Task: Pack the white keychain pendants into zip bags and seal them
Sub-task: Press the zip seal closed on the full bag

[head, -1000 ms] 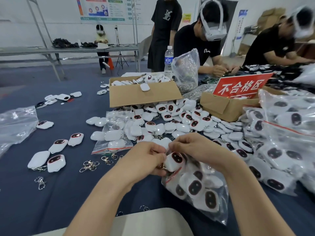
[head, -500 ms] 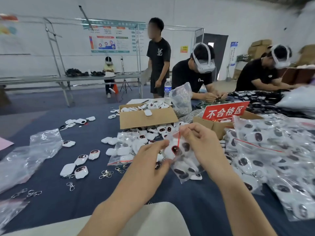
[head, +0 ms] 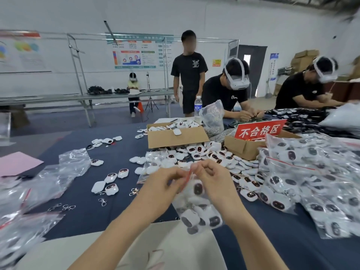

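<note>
the filled zip bag [head: 198, 207] now hangs lifted, left hand [head: 165, 182] and right hand [head: 210, 176] pinching its red strip [head: 187, 177] to seal.

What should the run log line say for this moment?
step: sealing | bag: full of pendants, hanging from both hands | left hand: pinches bag top | right hand: pinches bag top | seal: unclear

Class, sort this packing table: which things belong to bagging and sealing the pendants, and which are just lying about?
Job: left hand, right hand, both pinching the filled zip bag; loose pendants; empty zip bags.
Lying about: water bottle; pink sheet; red sign.
</note>
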A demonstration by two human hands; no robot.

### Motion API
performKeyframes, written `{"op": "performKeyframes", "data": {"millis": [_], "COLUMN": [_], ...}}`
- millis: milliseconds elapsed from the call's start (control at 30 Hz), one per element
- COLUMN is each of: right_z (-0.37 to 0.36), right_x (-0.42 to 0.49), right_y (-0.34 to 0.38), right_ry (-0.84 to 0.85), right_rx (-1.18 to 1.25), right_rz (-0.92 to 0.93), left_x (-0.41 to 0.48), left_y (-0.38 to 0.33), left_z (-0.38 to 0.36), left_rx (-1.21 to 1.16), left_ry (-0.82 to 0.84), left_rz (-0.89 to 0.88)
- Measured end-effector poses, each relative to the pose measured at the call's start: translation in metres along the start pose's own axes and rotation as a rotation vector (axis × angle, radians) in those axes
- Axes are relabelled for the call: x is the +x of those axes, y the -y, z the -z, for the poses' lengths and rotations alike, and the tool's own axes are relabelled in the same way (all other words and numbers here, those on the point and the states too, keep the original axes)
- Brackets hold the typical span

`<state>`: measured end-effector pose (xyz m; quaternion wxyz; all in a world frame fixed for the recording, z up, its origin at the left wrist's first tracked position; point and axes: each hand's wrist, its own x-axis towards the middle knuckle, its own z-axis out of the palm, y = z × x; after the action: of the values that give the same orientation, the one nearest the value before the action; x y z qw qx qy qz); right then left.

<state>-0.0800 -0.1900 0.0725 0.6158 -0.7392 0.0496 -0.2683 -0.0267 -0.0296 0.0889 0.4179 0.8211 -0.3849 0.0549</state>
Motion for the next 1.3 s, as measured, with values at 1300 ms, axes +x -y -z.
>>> {"op": "performKeyframes", "data": {"millis": [1300], "right_z": [-0.021], "right_x": [-0.031], "right_y": [-0.019], "right_ry": [-0.023], "right_rx": [0.019], "right_rz": [0.015], "left_x": [-0.009], "left_y": [-0.001], "left_z": [0.028], "left_rx": [0.219], "left_ry": [0.121], "left_rz": [0.039]}}
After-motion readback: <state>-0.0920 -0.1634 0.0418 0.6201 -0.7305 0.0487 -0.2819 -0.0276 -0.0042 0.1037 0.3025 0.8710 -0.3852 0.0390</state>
